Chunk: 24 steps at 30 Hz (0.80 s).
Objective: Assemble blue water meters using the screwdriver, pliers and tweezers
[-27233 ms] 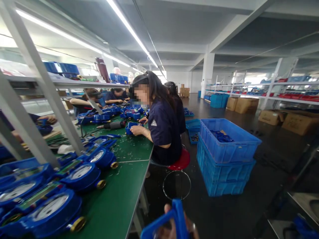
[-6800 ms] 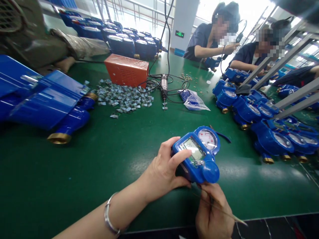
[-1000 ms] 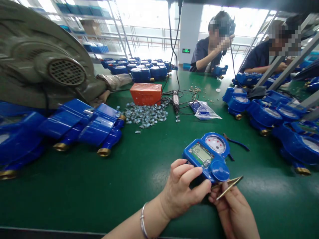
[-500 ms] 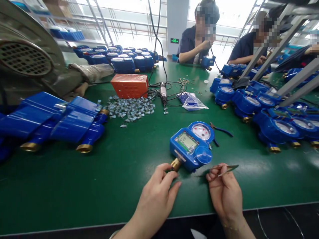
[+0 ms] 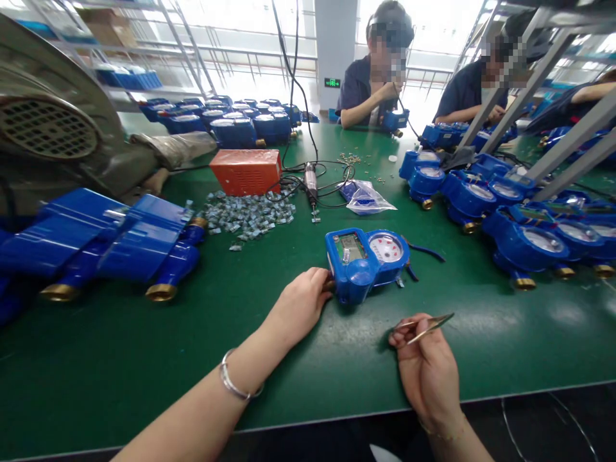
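A blue water meter lies on the green table in front of me, its display and round dial facing up. My left hand is closed on the near left end of the meter, where its fingers hide the brass fitting. To the right and nearer the table edge, my right hand is closed around metal tweezers, whose outer end points up and right. A pair of pliers with blue handles lies just beyond the meter, partly hidden by it.
Blue meters lie at left, and others stand at right near grey metal posts. Beyond are a pile of small metallic pieces, an orange box, a corded screwdriver and a plastic bag. Co-workers sit across.
My left hand has pushed the meter slightly away and turned it, so its display now sits left of the dial. My right hand stays in nearly the same place with the tweezers.
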### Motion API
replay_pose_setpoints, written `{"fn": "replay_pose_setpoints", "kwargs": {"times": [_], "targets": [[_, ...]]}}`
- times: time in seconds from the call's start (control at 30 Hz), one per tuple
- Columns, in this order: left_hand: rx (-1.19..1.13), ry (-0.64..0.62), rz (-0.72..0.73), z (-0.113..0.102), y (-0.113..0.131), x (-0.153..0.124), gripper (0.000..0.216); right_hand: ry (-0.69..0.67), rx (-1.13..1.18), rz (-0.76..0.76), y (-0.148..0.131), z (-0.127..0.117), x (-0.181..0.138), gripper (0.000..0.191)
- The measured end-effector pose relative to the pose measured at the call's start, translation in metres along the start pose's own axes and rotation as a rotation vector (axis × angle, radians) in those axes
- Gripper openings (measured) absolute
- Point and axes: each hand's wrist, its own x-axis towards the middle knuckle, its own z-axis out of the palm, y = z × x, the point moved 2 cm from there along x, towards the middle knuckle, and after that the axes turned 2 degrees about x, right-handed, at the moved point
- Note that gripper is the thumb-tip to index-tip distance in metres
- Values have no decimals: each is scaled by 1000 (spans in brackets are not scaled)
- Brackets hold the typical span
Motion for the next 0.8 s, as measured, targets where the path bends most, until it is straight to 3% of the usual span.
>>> {"fn": "replay_pose_setpoints", "kwargs": {"times": [0.17,0.27,0.37,0.43,0.63,0.8], "targets": [[-14,75,-45,-9,8,-7,22,-4,-1,26,1,1,-2,15],[-152,163,-197,-10,24,-24,19,3,-2,41,2,2,-2,14],[-317,86,-363,-3,32,-32,25,8,-29,45,4,2,-3,15],[-295,34,-403,1,33,-28,31,8,-49,50,5,1,-3,15],[-260,34,-403,-5,26,-13,24,25,-69,48,6,2,-3,15],[-457,-97,-431,-13,21,-11,21,-7,-85,49,9,2,-1,15]]}}
